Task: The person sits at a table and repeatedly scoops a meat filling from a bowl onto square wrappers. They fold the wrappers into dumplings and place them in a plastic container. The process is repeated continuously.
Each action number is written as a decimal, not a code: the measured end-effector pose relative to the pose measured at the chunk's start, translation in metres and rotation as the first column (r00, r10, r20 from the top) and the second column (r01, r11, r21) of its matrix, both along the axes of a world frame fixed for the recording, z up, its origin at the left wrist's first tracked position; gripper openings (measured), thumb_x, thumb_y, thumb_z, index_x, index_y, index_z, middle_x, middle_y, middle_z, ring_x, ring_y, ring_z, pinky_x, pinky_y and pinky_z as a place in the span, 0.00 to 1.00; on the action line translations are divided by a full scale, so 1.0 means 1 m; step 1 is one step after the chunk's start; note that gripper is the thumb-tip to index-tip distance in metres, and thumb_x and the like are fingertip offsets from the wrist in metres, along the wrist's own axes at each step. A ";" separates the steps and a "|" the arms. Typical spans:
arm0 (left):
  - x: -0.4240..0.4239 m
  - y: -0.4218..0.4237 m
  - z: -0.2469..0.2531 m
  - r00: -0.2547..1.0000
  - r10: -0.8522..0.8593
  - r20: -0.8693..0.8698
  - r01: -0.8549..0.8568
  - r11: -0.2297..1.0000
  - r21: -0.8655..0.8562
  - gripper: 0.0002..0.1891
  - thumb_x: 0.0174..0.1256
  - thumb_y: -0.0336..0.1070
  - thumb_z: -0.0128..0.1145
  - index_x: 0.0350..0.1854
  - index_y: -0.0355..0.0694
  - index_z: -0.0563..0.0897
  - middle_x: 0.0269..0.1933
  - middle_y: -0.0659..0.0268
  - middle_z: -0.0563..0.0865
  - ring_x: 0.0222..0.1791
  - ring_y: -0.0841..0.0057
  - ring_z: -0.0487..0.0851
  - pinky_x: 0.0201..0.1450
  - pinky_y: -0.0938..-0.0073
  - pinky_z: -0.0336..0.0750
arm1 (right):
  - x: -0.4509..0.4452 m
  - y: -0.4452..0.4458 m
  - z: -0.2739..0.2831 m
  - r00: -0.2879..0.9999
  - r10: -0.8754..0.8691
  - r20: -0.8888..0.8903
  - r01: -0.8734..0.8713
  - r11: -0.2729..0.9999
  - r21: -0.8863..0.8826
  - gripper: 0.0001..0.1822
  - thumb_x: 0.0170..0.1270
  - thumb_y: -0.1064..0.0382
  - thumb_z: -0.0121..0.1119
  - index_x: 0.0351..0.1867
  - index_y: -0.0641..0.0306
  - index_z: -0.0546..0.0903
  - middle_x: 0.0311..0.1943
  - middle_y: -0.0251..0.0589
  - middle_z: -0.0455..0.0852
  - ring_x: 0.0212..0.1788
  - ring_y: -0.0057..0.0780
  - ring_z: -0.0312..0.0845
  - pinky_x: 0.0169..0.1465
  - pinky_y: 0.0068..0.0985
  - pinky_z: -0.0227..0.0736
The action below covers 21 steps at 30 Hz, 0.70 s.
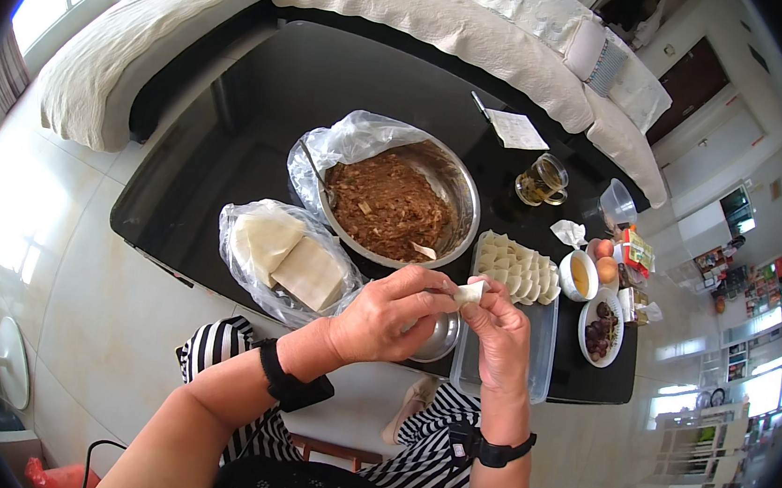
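Note:
Between the fingertips of my left hand (395, 308) and my right hand (500, 325) is a small folded wonton wrapper (471, 293); whether it holds filling is hidden. Just under my left hand sits a small metal bowl (444, 341), partly covered. My right hand is over a clear plastic tray (539, 350), whose far part carries rows of folded wontons (519, 267). Beyond my hands stands a large steel basin (471, 202) of brown minced filling (388, 201), with a utensil handle leaning at its left rim. Stacked square wrappers (310, 275) lie in a plastic bag (237, 229) at the left.
Right of the tray are a white bowl of yellowish liquid (580, 276), a dish of grapes (600, 331), peaches (606, 268) and a crumpled tissue (568, 233). A glass mug (542, 181), paper (517, 130) and pen (480, 106) lie farther back. A covered sofa (439, 33) borders the black table (264, 98).

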State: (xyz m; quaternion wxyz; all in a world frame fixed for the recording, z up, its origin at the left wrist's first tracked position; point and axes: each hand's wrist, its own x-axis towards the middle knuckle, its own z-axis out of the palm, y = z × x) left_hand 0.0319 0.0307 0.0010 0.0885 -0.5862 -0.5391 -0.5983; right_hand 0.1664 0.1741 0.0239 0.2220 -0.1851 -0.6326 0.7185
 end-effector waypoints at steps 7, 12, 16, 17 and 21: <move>0.022 0.009 0.004 0.768 -0.177 0.615 0.404 0.880 -0.251 0.20 0.66 0.29 0.60 0.61 0.34 0.78 0.48 0.59 0.87 0.46 0.72 0.86 0.52 0.70 0.81 | 0.033 0.079 0.012 0.971 -0.239 0.011 0.198 0.829 0.524 0.07 0.59 0.69 0.72 0.38 0.67 0.87 0.49 0.35 0.78 0.55 0.23 0.75 0.58 0.23 0.71; 0.028 0.027 0.007 0.472 -0.238 0.849 0.711 0.673 -0.206 0.27 0.70 0.36 0.60 0.69 0.32 0.70 0.47 0.61 0.88 0.47 0.79 0.85 0.52 0.77 0.77 | 0.073 0.156 -0.012 0.876 -0.477 0.079 0.020 0.199 0.980 0.09 0.49 0.66 0.76 0.33 0.61 0.89 0.43 0.39 0.81 0.48 0.38 0.76 0.53 0.34 0.73; 0.032 0.033 -0.001 0.493 -0.224 0.841 0.688 0.692 -0.219 0.25 0.71 0.32 0.58 0.68 0.31 0.71 0.42 0.62 0.88 0.40 0.81 0.84 0.49 0.79 0.78 | 0.081 0.174 -0.042 0.830 -0.536 0.158 -0.145 0.065 0.987 0.07 0.47 0.65 0.76 0.30 0.54 0.90 0.44 0.36 0.81 0.50 0.41 0.75 0.53 0.37 0.73; 0.031 0.033 -0.001 0.482 -0.225 0.847 0.701 0.678 -0.219 0.25 0.71 0.33 0.58 0.68 0.32 0.71 0.44 0.62 0.88 0.43 0.80 0.84 0.51 0.77 0.78 | 0.082 0.178 -0.048 0.822 -0.545 0.165 -0.160 0.057 0.985 0.07 0.47 0.65 0.76 0.30 0.53 0.90 0.46 0.35 0.81 0.51 0.40 0.75 0.53 0.37 0.73; 0.031 0.035 -0.005 0.459 -0.227 0.859 0.725 0.655 -0.215 0.25 0.71 0.33 0.59 0.68 0.32 0.71 0.45 0.61 0.88 0.45 0.79 0.84 0.53 0.76 0.77 | 0.079 0.188 -0.067 0.817 -0.552 0.167 -0.181 0.028 0.983 0.06 0.49 0.62 0.75 0.30 0.50 0.90 0.51 0.31 0.81 0.55 0.39 0.73 0.55 0.37 0.70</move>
